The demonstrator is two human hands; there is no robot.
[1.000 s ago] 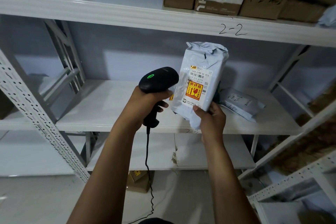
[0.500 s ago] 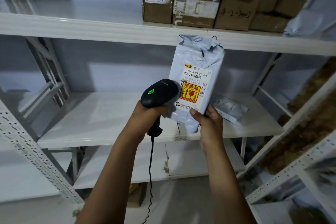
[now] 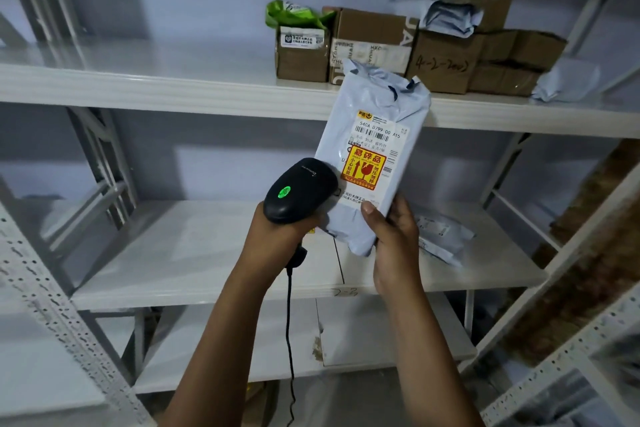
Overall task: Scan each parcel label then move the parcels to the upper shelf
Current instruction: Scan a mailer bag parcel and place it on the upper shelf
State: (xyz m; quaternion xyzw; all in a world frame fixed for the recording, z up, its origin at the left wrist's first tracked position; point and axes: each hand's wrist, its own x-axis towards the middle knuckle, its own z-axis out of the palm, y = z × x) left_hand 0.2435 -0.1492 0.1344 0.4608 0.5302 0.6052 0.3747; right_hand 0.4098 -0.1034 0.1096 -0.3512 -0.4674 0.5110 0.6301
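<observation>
Head view, asker: why is the right hand gripping the parcel upright by its lower end, in front of the upper shelf?
Answerer: seemingly it is presenting the label to the scanner, which the left hand is clutching just beside it.

We see scanner left of parcel, boxes behind on upper shelf, second parcel right on middle shelf.
</observation>
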